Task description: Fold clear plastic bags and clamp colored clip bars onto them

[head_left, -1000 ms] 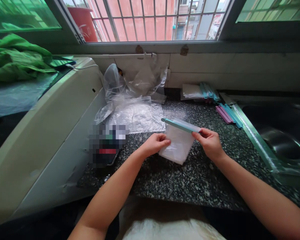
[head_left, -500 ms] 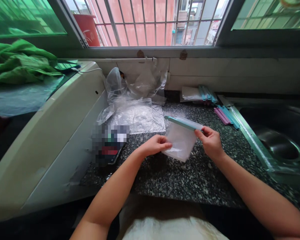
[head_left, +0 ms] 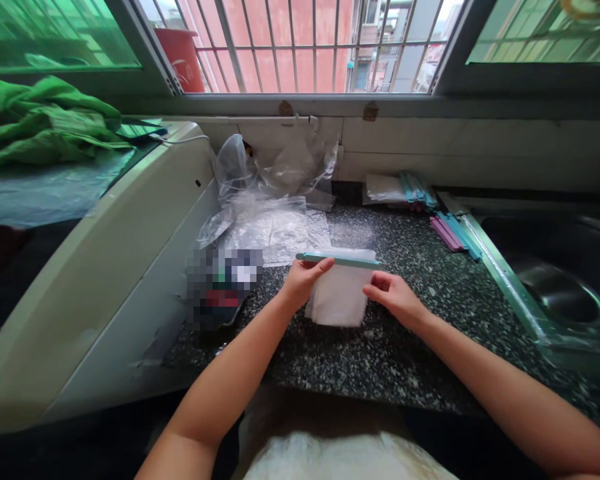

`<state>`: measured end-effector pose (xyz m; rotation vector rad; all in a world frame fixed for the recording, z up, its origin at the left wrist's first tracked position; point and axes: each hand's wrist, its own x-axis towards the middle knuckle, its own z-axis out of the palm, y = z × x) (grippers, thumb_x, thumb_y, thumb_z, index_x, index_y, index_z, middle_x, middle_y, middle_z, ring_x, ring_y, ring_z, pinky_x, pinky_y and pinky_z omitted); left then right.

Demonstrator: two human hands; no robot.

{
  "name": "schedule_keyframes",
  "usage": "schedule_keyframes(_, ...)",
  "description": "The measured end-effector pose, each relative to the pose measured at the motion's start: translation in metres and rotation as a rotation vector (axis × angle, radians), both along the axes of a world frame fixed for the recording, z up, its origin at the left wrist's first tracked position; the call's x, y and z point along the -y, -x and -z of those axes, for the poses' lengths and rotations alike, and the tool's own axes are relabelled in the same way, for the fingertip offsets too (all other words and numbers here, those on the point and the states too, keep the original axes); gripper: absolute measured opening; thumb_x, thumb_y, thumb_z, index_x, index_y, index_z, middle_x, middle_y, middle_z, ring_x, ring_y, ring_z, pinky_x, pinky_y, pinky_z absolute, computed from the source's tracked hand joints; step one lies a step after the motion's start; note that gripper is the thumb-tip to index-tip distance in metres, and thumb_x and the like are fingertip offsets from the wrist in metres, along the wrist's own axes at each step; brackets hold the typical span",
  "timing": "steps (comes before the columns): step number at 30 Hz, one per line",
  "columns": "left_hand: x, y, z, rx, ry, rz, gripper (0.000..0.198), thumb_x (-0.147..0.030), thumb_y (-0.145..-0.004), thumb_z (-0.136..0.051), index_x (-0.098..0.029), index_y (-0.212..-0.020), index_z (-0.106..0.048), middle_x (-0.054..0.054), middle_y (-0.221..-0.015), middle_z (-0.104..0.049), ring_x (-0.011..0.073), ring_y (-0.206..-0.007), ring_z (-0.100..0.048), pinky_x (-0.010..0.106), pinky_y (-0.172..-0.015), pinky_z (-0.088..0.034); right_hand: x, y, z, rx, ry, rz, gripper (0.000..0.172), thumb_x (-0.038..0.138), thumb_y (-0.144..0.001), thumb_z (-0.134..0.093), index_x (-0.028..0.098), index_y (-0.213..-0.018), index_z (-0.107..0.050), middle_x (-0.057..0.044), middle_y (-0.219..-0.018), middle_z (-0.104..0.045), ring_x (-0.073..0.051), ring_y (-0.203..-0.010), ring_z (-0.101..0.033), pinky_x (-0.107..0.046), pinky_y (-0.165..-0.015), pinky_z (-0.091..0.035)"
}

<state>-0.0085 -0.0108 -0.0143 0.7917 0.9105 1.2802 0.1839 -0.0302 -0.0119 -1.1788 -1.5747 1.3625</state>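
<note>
A small clear plastic bag with a teal sealing clip along its top is held above the speckled dark counter. My left hand grips the bag's upper left corner just under the clip, thumb over the clip's end. On the bag's right edge my right hand pinches the plastic a little below the clip. The clip lies level, running left to right.
Loose clear plastic bags lie piled at the back left of the counter. Spare teal and pink clips rest beside a steel sink at right. A white appliance with green cloth on top stands left. A blurred-out object sits by it.
The bag has swung from a tilt to level and moved left. My left hand climbed from the bag's side to its clip end; my right hand slid down off the clip.
</note>
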Motion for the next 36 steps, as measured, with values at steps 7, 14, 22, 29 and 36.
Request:
schedule_keyframes(7,-0.002,0.002,-0.003,0.072,0.034,-0.100,0.040,-0.041,-0.043,-0.082,-0.013,-0.064,-0.064,0.000,-0.059,-0.063,0.0133,-0.058,-0.057,0.029,-0.065,-0.046,0.010,0.007,0.007,0.242,-0.043,-0.088,0.027,0.039,-0.070,-0.058,0.016,-0.056,-0.054,0.002,-0.051,-0.052,-0.010,-0.051,-0.044,-0.023,-0.049,-0.035)
schedule_keyframes(14,-0.004,0.001,-0.002,0.062,0.030,-0.108,0.041,-0.042,-0.042,-0.082,-0.013,-0.065,-0.065,0.001,-0.062,-0.065,0.0141,-0.061,-0.058,0.030,-0.068,-0.046,0.007,0.006,0.012,0.368,-0.205,-0.055,0.027,0.037,-0.073,-0.056,0.018,-0.054,-0.050,0.002,-0.053,-0.048,-0.011,-0.052,-0.044,-0.023,-0.048,-0.035)
schedule_keyframes(22,-0.001,0.003,-0.001,-0.116,-0.042,0.065,0.036,-0.042,-0.046,-0.081,-0.013,-0.062,-0.066,0.002,-0.063,-0.063,0.0126,-0.061,-0.054,0.027,-0.064,-0.044,-0.003,-0.020,-0.007,0.463,-0.641,0.189,0.026,0.042,-0.077,-0.059,0.019,-0.088,-0.059,-0.003,-0.073,-0.059,-0.014,-0.063,-0.051,-0.027,-0.059,-0.043)
schedule_keyframes(29,0.002,0.000,-0.004,-0.190,-0.083,0.187,0.038,-0.044,-0.046,-0.080,-0.013,-0.061,-0.064,0.001,-0.062,-0.059,0.0112,-0.060,-0.050,0.025,-0.059,-0.042,0.000,-0.020,-0.009,0.681,-0.980,0.063,0.017,0.032,-0.083,-0.053,0.020,-0.074,-0.061,-0.005,-0.074,-0.062,-0.017,-0.072,-0.053,-0.029,-0.068,-0.042)
schedule_keyframes(36,0.001,0.000,0.003,-0.221,-0.047,0.282,0.035,-0.038,-0.049,-0.080,-0.012,-0.067,-0.066,0.003,-0.066,-0.063,0.0121,-0.062,-0.053,0.025,-0.063,-0.042,0.001,-0.021,-0.006,0.821,-1.100,0.098,0.018,0.027,-0.085,-0.051,0.018,-0.076,-0.064,-0.006,-0.074,-0.063,-0.017,-0.072,-0.052,-0.028,-0.069,-0.040)
